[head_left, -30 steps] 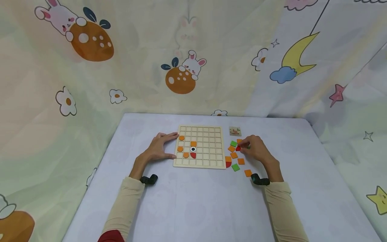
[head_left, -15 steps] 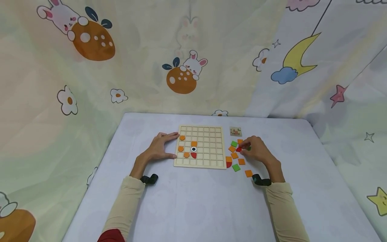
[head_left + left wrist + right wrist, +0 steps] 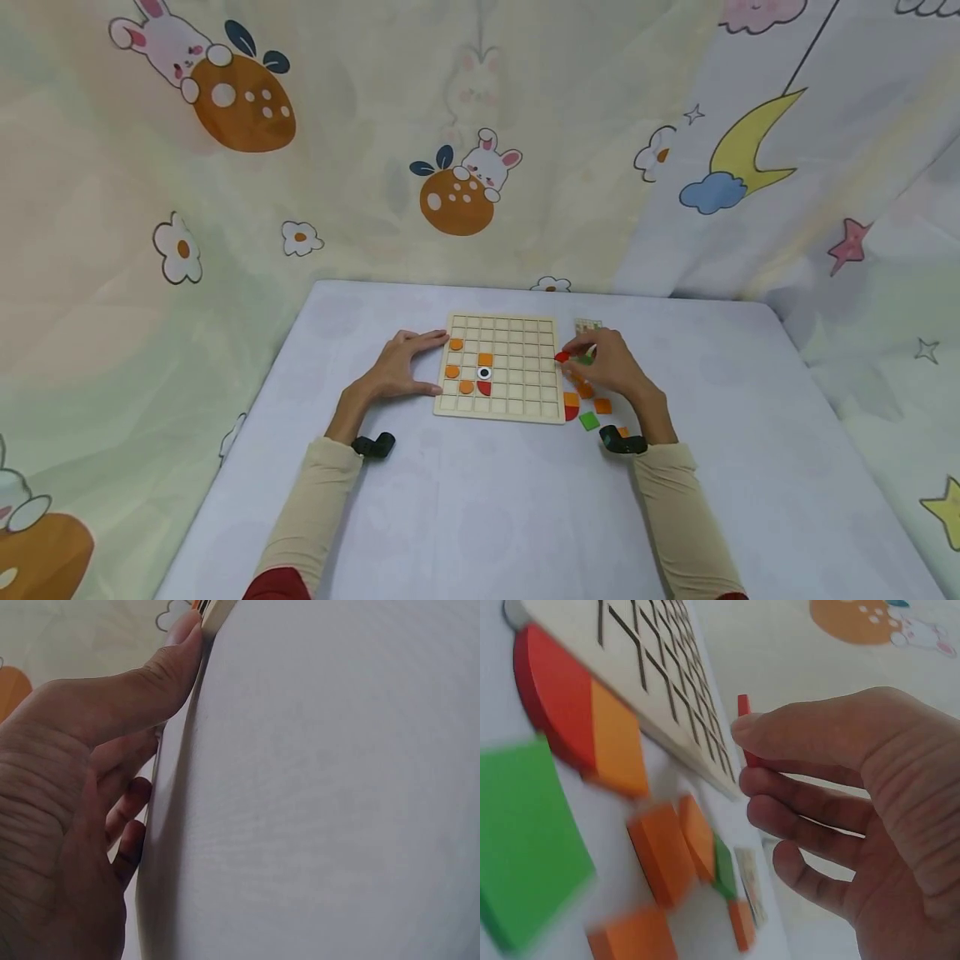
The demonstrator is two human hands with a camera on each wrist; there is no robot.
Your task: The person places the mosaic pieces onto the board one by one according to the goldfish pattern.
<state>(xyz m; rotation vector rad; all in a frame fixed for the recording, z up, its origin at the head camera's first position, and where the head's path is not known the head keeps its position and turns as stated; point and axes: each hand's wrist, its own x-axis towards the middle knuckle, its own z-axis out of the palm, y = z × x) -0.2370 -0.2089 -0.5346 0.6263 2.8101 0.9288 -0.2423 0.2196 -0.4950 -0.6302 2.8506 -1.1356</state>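
A pale wooden grid board (image 3: 525, 375) lies flat on the table. My left hand (image 3: 397, 367) has its thumb and fingers spread along the board's left edge, fingertips right at the rim. In the left wrist view the thumb (image 3: 169, 671) meets the board's corner. My right hand (image 3: 611, 364) pinches a small red piece (image 3: 743, 705) between thumb and fingers, at the board's right edge in the head view. Set in the grid are three orange discs (image 3: 452, 372), an orange square (image 3: 485, 360), a white black-dotted tile (image 3: 484, 373) and a red quarter-round piece (image 3: 484, 388).
Right of the board lie several loose orange tiles (image 3: 603, 406) and a green tile (image 3: 588, 421). A red rounded piece (image 3: 559, 697) and an orange piece (image 3: 619, 739) lie against the board's edge. Behind my right hand is a small patterned card (image 3: 587, 325), partly covered.
My right hand has lifted the red piece from among the loose tiles and moved left with it to the board's right edge. The left hand has stayed at the board.
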